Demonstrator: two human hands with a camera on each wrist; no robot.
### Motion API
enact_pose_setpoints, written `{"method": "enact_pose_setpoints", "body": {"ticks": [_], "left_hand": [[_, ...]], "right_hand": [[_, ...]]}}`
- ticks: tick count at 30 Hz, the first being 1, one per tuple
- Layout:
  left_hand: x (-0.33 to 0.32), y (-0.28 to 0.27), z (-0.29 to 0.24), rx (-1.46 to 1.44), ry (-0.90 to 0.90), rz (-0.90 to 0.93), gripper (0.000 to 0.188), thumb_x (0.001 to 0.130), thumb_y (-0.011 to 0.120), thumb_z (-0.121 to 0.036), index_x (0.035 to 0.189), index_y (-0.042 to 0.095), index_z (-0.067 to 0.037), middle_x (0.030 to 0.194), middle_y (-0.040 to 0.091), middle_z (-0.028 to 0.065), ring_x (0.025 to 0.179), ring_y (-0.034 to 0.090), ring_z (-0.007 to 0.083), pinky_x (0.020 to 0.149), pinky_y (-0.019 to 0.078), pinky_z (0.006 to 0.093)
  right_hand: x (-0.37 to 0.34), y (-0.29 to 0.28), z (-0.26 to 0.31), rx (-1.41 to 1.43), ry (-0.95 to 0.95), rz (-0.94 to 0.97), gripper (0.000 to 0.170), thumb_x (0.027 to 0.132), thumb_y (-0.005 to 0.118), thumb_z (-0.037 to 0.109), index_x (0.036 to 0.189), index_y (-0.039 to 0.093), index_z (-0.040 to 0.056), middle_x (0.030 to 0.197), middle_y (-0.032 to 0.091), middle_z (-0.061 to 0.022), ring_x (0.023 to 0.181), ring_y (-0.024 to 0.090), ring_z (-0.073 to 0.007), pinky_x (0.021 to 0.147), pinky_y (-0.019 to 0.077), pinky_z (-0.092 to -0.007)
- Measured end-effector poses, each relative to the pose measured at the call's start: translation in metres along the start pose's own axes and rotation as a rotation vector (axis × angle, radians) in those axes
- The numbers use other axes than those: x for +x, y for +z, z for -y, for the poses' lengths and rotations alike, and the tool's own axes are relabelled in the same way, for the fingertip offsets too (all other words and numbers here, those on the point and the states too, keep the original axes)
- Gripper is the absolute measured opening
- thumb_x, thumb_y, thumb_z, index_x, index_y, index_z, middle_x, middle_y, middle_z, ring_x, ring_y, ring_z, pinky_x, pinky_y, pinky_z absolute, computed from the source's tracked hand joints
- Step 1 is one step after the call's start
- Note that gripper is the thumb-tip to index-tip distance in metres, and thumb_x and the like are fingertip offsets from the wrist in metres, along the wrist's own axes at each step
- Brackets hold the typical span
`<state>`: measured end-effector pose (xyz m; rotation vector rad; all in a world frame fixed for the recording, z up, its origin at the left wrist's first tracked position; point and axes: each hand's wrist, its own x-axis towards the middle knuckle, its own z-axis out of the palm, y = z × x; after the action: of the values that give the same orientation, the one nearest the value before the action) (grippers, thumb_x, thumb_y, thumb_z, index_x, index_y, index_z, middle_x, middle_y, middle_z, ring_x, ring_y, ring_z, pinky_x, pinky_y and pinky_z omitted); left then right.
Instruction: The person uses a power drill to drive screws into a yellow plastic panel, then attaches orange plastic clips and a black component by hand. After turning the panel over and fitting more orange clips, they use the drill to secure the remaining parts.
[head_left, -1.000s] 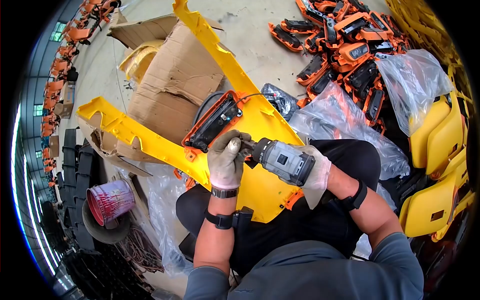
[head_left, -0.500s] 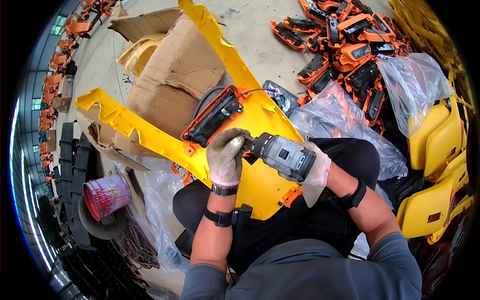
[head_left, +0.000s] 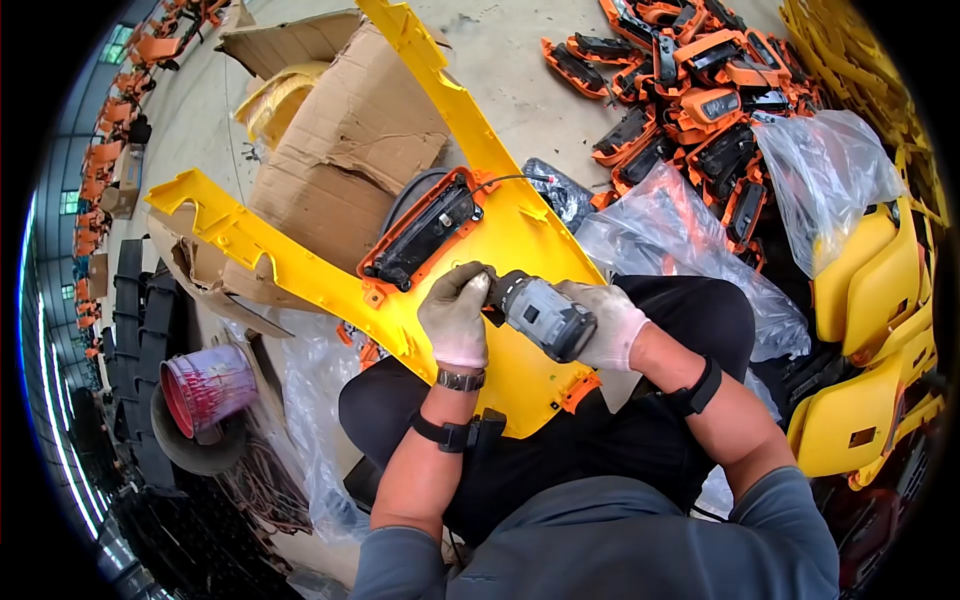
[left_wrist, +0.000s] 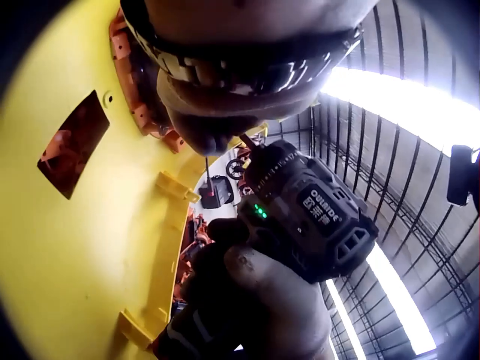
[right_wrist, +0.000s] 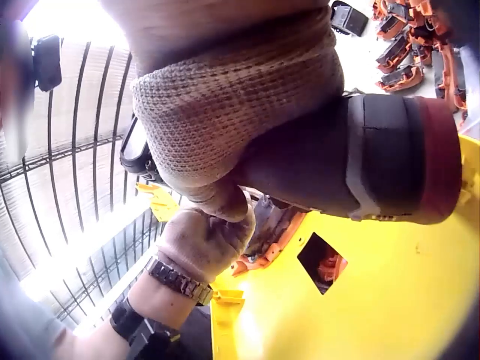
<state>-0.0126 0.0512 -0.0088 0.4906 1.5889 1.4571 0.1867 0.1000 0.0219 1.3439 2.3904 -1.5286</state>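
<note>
My gloved right hand grips the handle of a grey and black cordless drill, which is tilted over my lap. At its chuck end my gloved left hand has fingers and thumb curled together. The left wrist view shows a thin metal bit running from the chuck to those fingertips; whatever else they pinch is hidden. Below both hands lies a large yellow plastic panel with two long arms, resting across my legs. An orange-framed black housing with a cable sits on the panel, just beyond the left hand.
Behind the panel stands an opened cardboard box. Many orange and black housings are heaped at the upper right, beside clear plastic bags and stacked yellow panels. A red-stained bucket is at left.
The right hand and drill have shifted left, toward the left hand, and the drill's rear end has swung left. The left hand stays close to the chuck.
</note>
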Motion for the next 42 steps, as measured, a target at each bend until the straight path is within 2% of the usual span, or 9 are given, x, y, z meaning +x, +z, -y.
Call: {"method": "enact_pose_setpoints", "body": {"ticks": [3,6,10,14,17,20,23,29,42], "left_hand": [[0.008,0.001,0.018,-0.010,-0.104,-0.097,0.021,0.088,0.061,0.004,0.108,0.065,0.010,0.097,0.071,0.0149,0.084,0.068,0.0184,0.077,0.0551,0.0261],[0.019,-0.001,0.034,-0.158,-0.182,-0.156,0.022,0.089,0.060,0.003,0.109,0.065,0.010,0.098,0.071,0.0155,0.086,0.068,0.0192,0.078,0.0551,0.0263],[0.033,-0.004,0.035,-0.390,-0.232,-0.070,0.032,0.096,0.051,-0.009,0.119,0.059,0.011,0.112,0.066,0.0203,0.100,0.066,0.0257,0.090,0.0523,0.0345],[0.055,-0.001,0.046,-0.474,-0.195,0.010,0.040,0.100,0.047,-0.019,0.126,0.053,0.011,0.119,0.062,0.0204,0.109,0.061,0.0282,0.097,0.0481,0.0390],[0.067,0.009,0.053,-0.557,-0.200,0.036,0.035,0.100,0.046,-0.015,0.124,0.055,0.009,0.117,0.063,0.0190,0.108,0.061,0.0277,0.096,0.0487,0.0395],[0.068,0.008,0.056,-0.579,-0.209,0.032,0.032,0.099,0.047,-0.012,0.123,0.055,0.009,0.115,0.063,0.0185,0.106,0.062,0.0274,0.097,0.0491,0.0402],[0.068,0.005,0.056,-0.567,-0.180,0.012,0.031,0.099,0.049,-0.010,0.123,0.055,0.009,0.115,0.063,0.0188,0.105,0.062,0.0273,0.096,0.0495,0.0399],[0.069,0.007,0.056,-0.562,-0.201,0.008,0.031,0.098,0.050,-0.009,0.124,0.054,0.009,0.115,0.064,0.0176,0.104,0.063,0.0263,0.094,0.0504,0.0385],[0.058,0.008,0.063,-0.420,-0.343,-0.199,0.031,0.101,0.047,-0.015,0.119,0.061,0.006,0.111,0.066,0.0153,0.098,0.066,0.0243,0.084,0.0555,0.0354]], "right_hand": [[0.010,0.013,0.006,0.016,0.113,0.081,0.055,0.080,0.069,0.039,0.122,0.059,0.0044,0.117,0.065,-0.0207,0.111,0.062,-0.0346,0.096,0.0489,-0.0390],[0.022,0.019,0.019,-0.051,0.137,0.063,0.059,0.077,0.074,0.040,0.121,0.058,0.0035,0.115,0.066,-0.0189,0.107,0.063,-0.0344,0.093,0.0504,-0.0383],[0.046,0.020,0.021,-0.019,0.227,0.148,0.060,0.080,0.068,0.040,0.127,0.055,0.0037,0.118,0.065,-0.0200,0.112,0.060,-0.0354,0.098,0.0470,-0.0381],[0.080,0.058,-0.012,0.158,0.138,0.077,0.055,0.082,0.062,0.034,0.128,0.054,0.0045,0.126,0.060,-0.0220,0.119,0.057,-0.0352,0.103,0.0440,-0.0387],[0.096,0.070,-0.027,0.191,0.048,0.015,0.060,0.082,0.062,0.034,0.135,0.051,0.0068,0.132,0.056,-0.0198,0.125,0.052,-0.0330,0.107,0.0408,-0.0370],[0.089,0.044,-0.001,0.325,0.196,0.082,0.065,0.083,0.061,0.035,0.140,0.047,0.0087,0.137,0.053,-0.0191,0.128,0.049,-0.0324,0.110,0.0374,-0.0368],[0.098,0.066,-0.021,0.222,0.067,0.000,0.070,0.084,0.060,0.037,0.145,0.041,0.0101,0.144,0.046,-0.0182,0.133,0.044,-0.0320,0.113,0.0334,-0.0370],[0.100,0.059,-0.013,0.188,0.072,0.046,0.072,0.084,0.058,0.038,0.148,0.037,0.0111,0.150,0.040,-0.0155,0.138,0.038,-0.0314,0.116,0.0285,-0.0361],[0.101,0.056,-0.011,0.199,0.125,0.042,0.066,0.084,0.062,0.036,0.141,0.046,0.0075,0.141,0.051,-0.0174,0.129,0.048,-0.0321,0.110,0.0375,-0.0357]]}}
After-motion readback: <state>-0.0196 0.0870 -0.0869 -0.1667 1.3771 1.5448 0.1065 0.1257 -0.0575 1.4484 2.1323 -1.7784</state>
